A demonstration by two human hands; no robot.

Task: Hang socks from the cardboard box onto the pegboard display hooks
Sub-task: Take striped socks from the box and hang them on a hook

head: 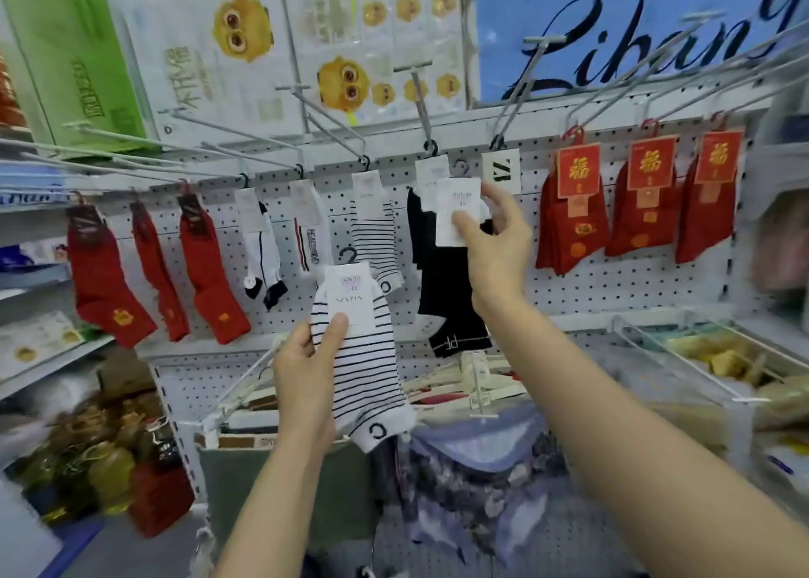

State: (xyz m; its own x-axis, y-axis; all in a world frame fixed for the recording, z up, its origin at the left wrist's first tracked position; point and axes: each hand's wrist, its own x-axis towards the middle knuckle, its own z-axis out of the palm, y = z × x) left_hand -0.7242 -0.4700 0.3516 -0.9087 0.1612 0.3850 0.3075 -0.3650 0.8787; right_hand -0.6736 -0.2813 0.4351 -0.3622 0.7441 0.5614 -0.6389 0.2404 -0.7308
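Status: hanging is partly complete. The pegboard [569,288] carries a top row of long wire display hooks [332,117], and most of them hold stock: three red sock pairs [205,266] on the left, white-and-black ankle socks and a striped pair in the middle, and three red carded packs [573,222] on the right.

Right hand [494,244]: raised to the row, thumb and fingers pinched on the white card of a black sock pair [455,310]. The pair hangs down in front of the pegboard between an already hung black pair and a black-and-white labelled card. Its plastic hanger appears to sit just below the hook tips; whether it is engaged on a hook cannot be determined.

Left hand [306,367]: closed on a striped sock pair [363,358], thumb on the card, fingers behind. The small black hanger at its top is free of any hook. This pair is held low, below the row and above the cardboard box [245,441].

The cardboard box is visible at the foot of the display; its contents are hidden, so the remaining stock cannot be counted.

Remaining, as judged: seat the black pair, then hang the striped pair, probably on the hook holding the matching striped socks.
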